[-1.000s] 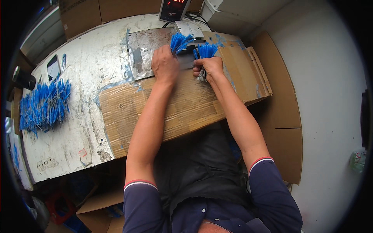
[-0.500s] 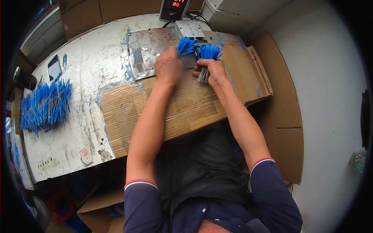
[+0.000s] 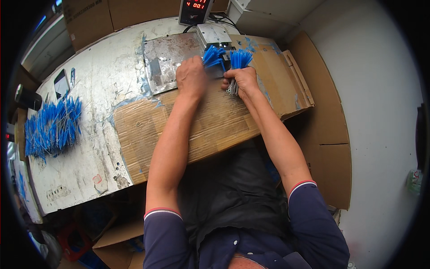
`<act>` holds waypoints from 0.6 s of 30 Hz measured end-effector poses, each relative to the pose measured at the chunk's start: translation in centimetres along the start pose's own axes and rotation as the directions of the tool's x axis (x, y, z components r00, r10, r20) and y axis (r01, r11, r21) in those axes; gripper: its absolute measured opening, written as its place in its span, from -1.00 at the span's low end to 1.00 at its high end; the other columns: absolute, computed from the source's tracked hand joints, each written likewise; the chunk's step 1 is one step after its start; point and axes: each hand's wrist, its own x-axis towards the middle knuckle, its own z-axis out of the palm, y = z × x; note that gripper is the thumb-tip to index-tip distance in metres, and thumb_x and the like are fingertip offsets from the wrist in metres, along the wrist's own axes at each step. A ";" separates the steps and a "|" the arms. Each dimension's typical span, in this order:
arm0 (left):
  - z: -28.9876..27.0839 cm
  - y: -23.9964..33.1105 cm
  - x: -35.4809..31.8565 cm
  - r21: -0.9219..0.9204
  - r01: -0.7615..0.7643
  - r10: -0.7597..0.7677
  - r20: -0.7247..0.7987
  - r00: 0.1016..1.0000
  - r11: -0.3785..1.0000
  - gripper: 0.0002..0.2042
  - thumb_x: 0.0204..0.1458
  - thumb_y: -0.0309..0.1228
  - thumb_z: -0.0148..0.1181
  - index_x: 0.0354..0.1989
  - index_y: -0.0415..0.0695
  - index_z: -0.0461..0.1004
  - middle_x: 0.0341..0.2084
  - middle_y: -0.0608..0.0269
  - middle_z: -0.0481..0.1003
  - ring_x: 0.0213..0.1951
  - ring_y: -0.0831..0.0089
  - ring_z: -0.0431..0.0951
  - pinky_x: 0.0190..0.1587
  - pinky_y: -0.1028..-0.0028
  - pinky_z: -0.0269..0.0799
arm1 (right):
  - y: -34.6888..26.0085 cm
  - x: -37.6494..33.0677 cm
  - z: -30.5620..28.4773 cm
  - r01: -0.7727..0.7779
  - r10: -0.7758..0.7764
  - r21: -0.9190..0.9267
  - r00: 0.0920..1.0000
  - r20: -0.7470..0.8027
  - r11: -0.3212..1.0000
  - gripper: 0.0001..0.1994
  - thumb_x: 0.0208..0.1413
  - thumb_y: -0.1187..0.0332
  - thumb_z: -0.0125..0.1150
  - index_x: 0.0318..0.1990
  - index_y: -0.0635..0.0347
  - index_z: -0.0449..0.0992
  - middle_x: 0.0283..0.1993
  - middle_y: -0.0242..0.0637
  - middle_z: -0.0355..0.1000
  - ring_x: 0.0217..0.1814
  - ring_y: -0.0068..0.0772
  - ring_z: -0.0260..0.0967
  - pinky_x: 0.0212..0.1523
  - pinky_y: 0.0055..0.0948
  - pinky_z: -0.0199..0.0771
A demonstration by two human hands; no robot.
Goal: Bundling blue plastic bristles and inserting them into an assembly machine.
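My left hand (image 3: 190, 78) is closed round a bunch of thin blue-tipped wires (image 3: 212, 56), whose blue ends fan out to the right of my fingers. Beside it, my right hand (image 3: 245, 80) grips a second bunch of blue-tipped wires (image 3: 241, 58) upright. Its blue ends point away from me, and the silvery wire ends (image 3: 232, 88) show below my fingers. One blue piece stands between the two bunches. Both hands are over the far part of the bench, by a small metal box (image 3: 214, 34). The fingers of my left hand are mostly hidden.
A large heap of blue-tipped wires (image 3: 53, 125) lies at the bench's left end, near a phone (image 3: 62, 84) and a dark cylinder (image 3: 27, 97). A metal plate (image 3: 165, 58) and taped cardboard (image 3: 148, 134) cover part of the bench. A red-digit display (image 3: 193, 11) stands behind.
Both hands keep hold of their bunches and stay nearly in place. The left bunch's blue ends have shifted slightly, and a single blue piece now shows between the bunches. The whole view has moved a little.
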 end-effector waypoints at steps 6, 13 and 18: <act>-0.4 0.2 0.2 -0.020 0.188 -0.189 -0.089 0.978 0.982 -0.93 -0.02 -0.50 0.14 -0.35 -0.16 0.45 -0.40 0.05 0.54 -0.24 0.04 0.56 -0.20 0.11 0.45 | -0.1 1.0 0.9 0.006 -0.005 0.006 0.999 -0.049 1.000 -0.87 -0.07 0.74 0.17 -0.57 0.45 0.39 -0.56 -0.02 0.40 -0.63 -0.16 0.45 -0.69 -0.19 0.52; -0.1 -0.3 0.4 -0.067 0.116 -0.129 -0.238 0.963 0.991 -0.86 -0.06 -0.51 0.21 -0.30 -0.14 0.46 -0.38 0.08 0.53 -0.25 0.03 0.54 -0.16 0.12 0.42 | -0.4 2.0 1.9 -0.009 0.006 -0.024 0.994 -0.108 1.000 -0.88 -0.07 0.77 0.18 -0.54 0.46 0.39 -0.56 0.00 0.41 -0.63 -0.15 0.46 -0.69 -0.19 0.52; -0.2 -0.1 0.3 -0.077 0.114 -0.126 -0.177 0.976 0.990 -0.86 -0.07 -0.52 0.20 -0.30 -0.14 0.46 -0.41 0.08 0.54 -0.26 0.01 0.54 -0.14 0.11 0.42 | 0.0 1.9 1.3 0.005 -0.002 0.043 0.999 -0.054 0.999 -0.91 -0.06 0.71 0.24 -0.49 0.48 0.43 -0.53 0.00 0.45 -0.62 -0.16 0.48 -0.66 -0.20 0.58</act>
